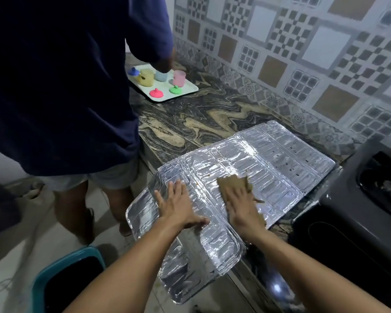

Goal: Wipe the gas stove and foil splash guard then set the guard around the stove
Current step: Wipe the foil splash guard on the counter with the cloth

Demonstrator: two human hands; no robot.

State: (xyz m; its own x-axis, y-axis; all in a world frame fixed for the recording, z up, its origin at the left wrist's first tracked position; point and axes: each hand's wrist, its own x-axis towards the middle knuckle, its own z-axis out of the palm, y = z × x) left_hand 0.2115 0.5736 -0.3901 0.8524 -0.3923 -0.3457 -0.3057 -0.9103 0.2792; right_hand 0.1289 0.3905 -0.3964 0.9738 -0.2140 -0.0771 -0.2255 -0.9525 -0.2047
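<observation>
The foil splash guard (pixel 269 159) lies unfolded and flat on the marbled counter, its near end hanging over the counter's front edge. Brown spots mark its far panels. My left hand (pixel 178 204) rests flat on the foil with fingers spread, holding nothing. My right hand (pixel 239 199) presses a brown cloth (pixel 230 181) flat against the foil, just right of the left hand. The dark gas stove (pixel 359 211) stands at the right, touching the guard's right side.
Another person in a dark shirt and shorts stands at the left beside the counter (pixel 201 123), a hand at a white tray (pixel 187 91) of pastel cups and lids. A teal bin (pixel 61 279) sits on the floor below. A patterned tile wall runs behind.
</observation>
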